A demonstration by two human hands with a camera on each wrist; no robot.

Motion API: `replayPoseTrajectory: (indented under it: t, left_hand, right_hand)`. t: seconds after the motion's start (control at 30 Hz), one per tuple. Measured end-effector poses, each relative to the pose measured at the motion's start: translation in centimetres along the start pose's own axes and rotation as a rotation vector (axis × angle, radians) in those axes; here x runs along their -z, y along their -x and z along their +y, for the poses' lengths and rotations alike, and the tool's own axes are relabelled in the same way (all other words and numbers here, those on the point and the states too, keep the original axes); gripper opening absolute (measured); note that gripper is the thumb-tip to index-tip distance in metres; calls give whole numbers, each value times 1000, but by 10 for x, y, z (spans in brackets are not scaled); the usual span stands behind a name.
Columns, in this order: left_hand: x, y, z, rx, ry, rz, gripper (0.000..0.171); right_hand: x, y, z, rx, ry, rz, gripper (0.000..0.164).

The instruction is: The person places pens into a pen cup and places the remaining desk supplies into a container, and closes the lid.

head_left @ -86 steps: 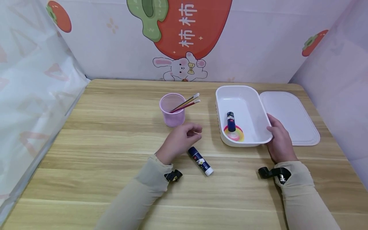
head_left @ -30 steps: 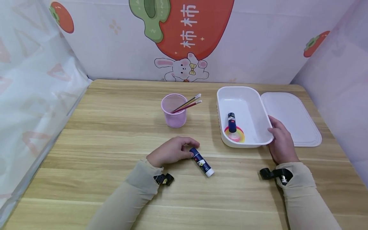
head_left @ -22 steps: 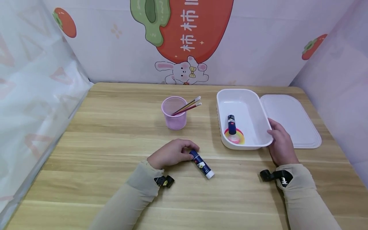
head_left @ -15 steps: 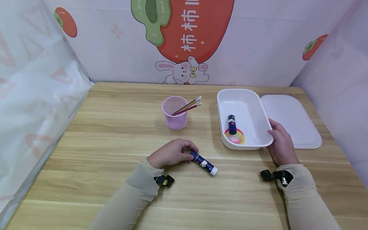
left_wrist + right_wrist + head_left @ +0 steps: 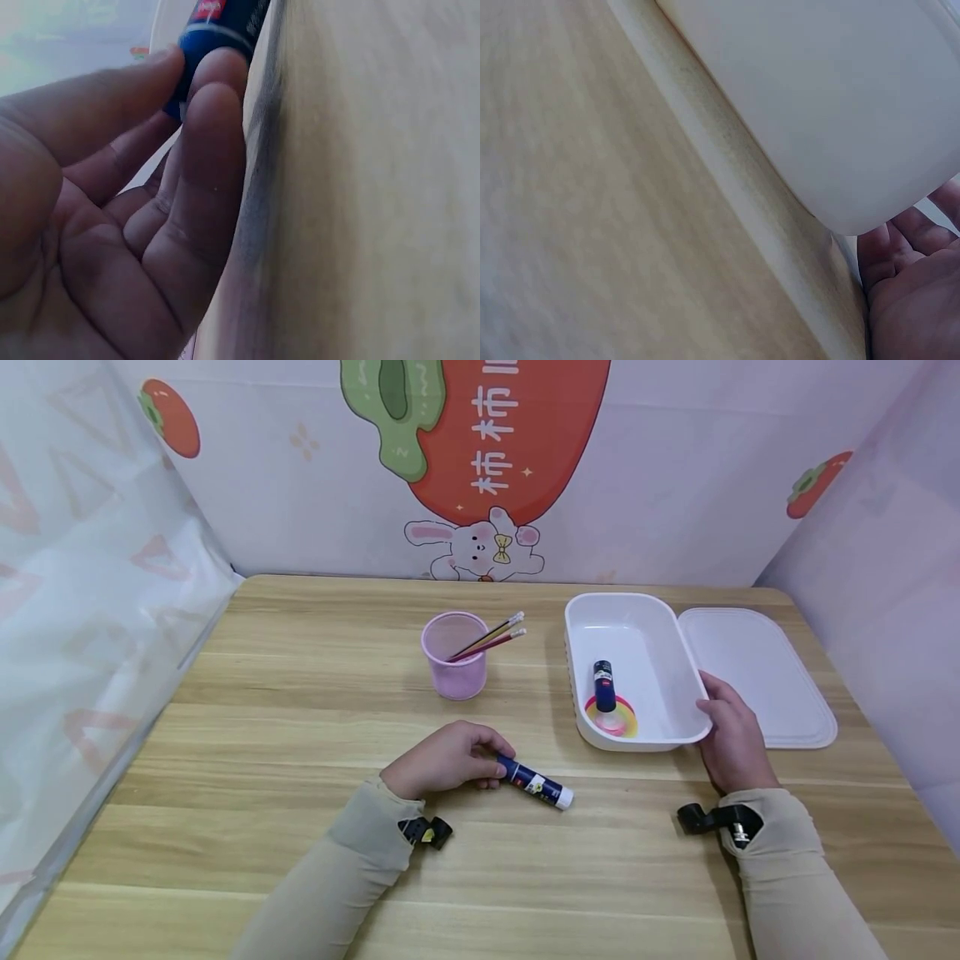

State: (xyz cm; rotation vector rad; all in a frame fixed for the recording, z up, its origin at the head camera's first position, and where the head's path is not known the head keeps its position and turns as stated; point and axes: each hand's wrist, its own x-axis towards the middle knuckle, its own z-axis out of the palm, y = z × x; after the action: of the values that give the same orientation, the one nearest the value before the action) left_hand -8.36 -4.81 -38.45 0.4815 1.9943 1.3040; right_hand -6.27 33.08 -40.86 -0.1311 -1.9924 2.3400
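Note:
My left hand [image 5: 446,760] pinches one end of a dark blue glue stick [image 5: 536,783] between thumb and fingers, its white end pointing right. In the left wrist view, the thumb and fingertips press on the blue barrel [image 5: 225,22]. My right hand [image 5: 733,735] grips the near right corner of a white plastic box [image 5: 637,745], thumb at the rim and fingers along the outer wall. Inside the box lie a second blue glue stick [image 5: 603,687] and a roll with pink and yellow rings [image 5: 628,720]. The right wrist view shows the box wall [image 5: 817,112] over the fingers.
A pink pen cup [image 5: 459,681] with several pencils [image 5: 491,643] leaning in it stands left of the box. A white lid [image 5: 765,681] lies flat to the box's right. The wooden table [image 5: 300,693] ends at a printed backdrop [image 5: 660,485].
My left hand has come down from near the cup and taken hold of the glue stick's far end. The stick's white end has swung to the right. The right hand keeps its grip.

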Motion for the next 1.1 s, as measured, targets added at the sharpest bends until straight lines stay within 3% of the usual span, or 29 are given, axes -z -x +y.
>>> replayPoseTrajectory:
  t: [0.33, 0.7, 0.97, 1.1]
  left_hand:
    - [1, 0, 4, 8, -2, 33, 14]
    - [-1, 2, 11, -52, 81, 95, 9]
    - [-3, 1, 20, -40, 142, 131, 10]
    - [-5, -1, 23, -71, 185, 142, 9]
  right_hand:
    - [0, 0, -1, 3, 7, 13, 51]
    - [0, 0, -3, -9, 19, 21, 51]
    - [-1, 0, -3, -19, 30, 22, 52]
    - [-1, 0, -3, -25, 49, 22, 52]
